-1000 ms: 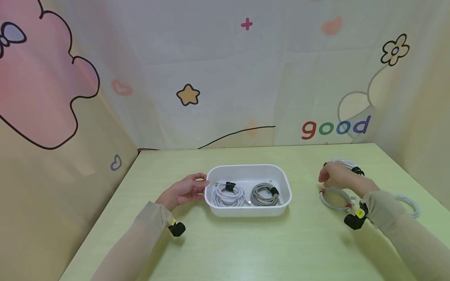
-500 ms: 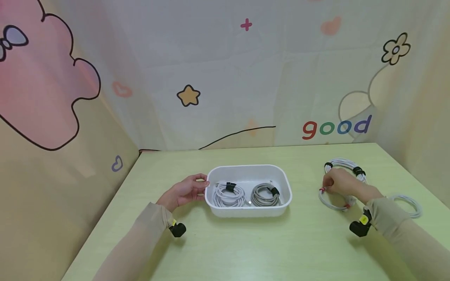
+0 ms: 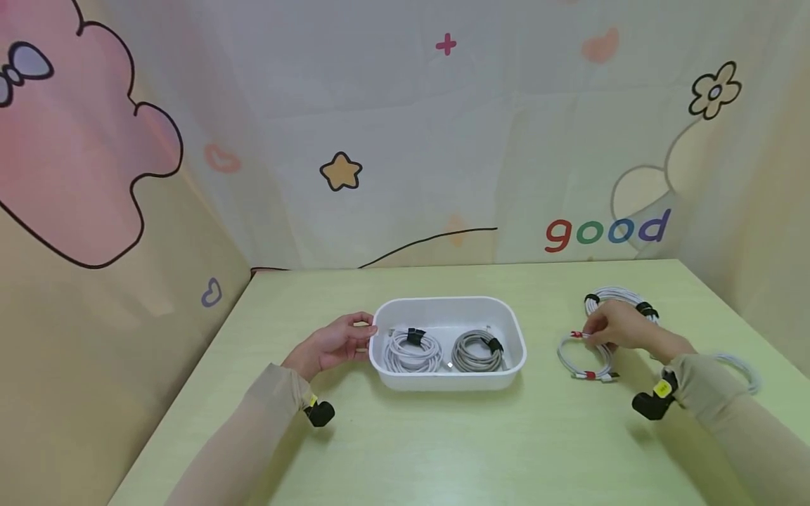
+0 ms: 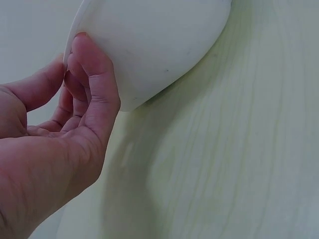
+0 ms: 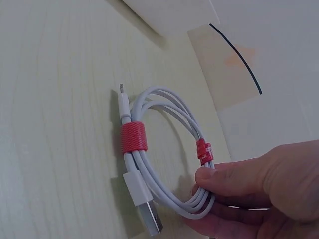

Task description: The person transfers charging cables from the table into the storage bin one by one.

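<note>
My right hand (image 3: 623,325) pinches a coiled white USB cable (image 5: 172,194) between thumb and fingers. Two red straps (image 5: 133,137) bind its loop, and a USB plug and a small slim plug stick out beside one of them. My left hand (image 3: 335,342) pinches the left rim of a white plastic bin (image 3: 446,381) between thumb and fingertips, as the left wrist view shows up close. Inside the bin lie a white cable coil (image 3: 413,353) on the left and a grey cable coil (image 3: 477,351) on the right, each with a black strap.
Behind my right hand lies a larger white cable coil (image 3: 616,292) with black straps. Another pale cable coil (image 3: 743,369) rests at the right, partly covered by my sleeve. A printed curtain (image 3: 405,140) hangs along the back edge of the table (image 3: 443,450).
My right hand has come down onto the red-strapped USB cable, gripped it and shifted it a little left. The left hand and the bin stay where they were.
</note>
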`<state>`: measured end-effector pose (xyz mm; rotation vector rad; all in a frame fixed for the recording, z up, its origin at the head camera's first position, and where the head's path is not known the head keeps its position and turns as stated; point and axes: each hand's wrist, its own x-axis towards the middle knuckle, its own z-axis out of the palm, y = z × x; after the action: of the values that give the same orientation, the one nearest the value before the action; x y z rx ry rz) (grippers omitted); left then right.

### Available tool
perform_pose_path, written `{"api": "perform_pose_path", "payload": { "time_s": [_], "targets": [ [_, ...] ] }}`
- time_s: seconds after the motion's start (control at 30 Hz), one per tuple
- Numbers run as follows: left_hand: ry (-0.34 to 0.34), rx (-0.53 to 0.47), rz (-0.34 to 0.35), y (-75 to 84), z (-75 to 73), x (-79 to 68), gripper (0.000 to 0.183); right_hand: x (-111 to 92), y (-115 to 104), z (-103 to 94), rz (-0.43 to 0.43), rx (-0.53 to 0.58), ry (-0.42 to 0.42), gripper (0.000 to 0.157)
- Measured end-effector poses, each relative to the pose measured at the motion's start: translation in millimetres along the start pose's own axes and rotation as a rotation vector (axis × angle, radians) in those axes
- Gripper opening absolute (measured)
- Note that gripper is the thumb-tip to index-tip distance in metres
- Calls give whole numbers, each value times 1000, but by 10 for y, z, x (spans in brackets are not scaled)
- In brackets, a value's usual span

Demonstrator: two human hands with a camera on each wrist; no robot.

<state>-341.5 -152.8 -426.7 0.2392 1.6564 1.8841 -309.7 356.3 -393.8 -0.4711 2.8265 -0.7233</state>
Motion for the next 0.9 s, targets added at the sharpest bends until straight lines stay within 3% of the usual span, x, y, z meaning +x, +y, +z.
{"api": "perform_pose_path", "payload": {
  "time_s": [0.5,0.9],
  "targets": [
    [5,34,9,8,20,-5,13,73,-196,-147,48,164,-20,20],
    [-14,21,10,-3,15,-26,13,231,-467,-365,37,169,24,20]
  ]
}}
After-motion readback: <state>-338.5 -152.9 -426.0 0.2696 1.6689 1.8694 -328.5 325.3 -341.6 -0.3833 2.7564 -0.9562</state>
